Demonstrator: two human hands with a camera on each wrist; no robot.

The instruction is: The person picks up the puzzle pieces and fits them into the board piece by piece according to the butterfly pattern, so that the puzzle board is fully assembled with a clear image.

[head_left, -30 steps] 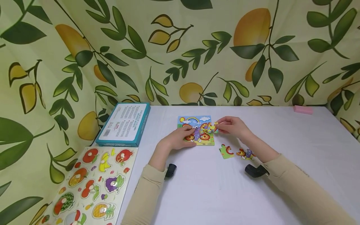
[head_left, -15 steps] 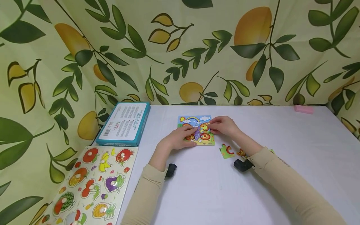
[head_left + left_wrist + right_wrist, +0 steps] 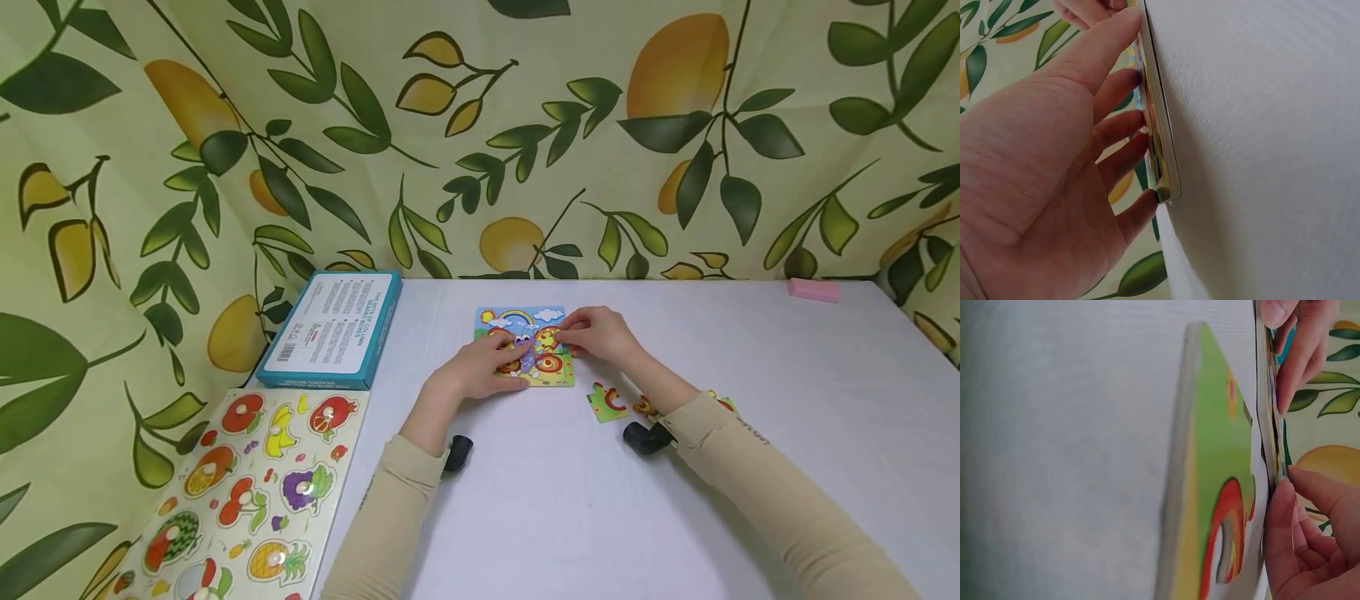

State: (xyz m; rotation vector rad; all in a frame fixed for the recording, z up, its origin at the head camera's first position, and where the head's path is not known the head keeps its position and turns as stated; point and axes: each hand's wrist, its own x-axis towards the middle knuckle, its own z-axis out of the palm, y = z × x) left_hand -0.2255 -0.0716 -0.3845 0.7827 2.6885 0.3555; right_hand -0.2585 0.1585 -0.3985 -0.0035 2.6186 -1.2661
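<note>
A small butterfly puzzle board (image 3: pixel 555 377) with a rainbow and sun along its top lies flat on the table. My left hand (image 3: pixel 476 368) rests on its left part, fingers extended across the picture; in the left wrist view the fingertips touch the face of the board and the thumb (image 3: pixel 1119 37) lies along it. At the board's right side, my right hand (image 3: pixel 603 333) pinches a puzzle piece (image 3: pixel 550 340) between thumb and index finger, low over the butterfly's upper right wing. My fingers cover part of this piece. A loose green-and-red puzzle piece (image 3: pixel 606 402) lies just below the board.
More loose puzzle pieces (image 3: pixel 645 407) lie partly hidden under my right sleeve. To the left, a teal-edged box (image 3: pixel 330 329) stands behind a fruit knob-puzzle board (image 3: pixel 255 467). A pink block (image 3: pixel 813 290) sits at the back right, before the patterned curtain (image 3: pixel 450 167).
My right hand has moved left, bringing the puzzle piece from beside the board onto the upper right wing. In the last half second it barely moves. My left hand stays put.
</note>
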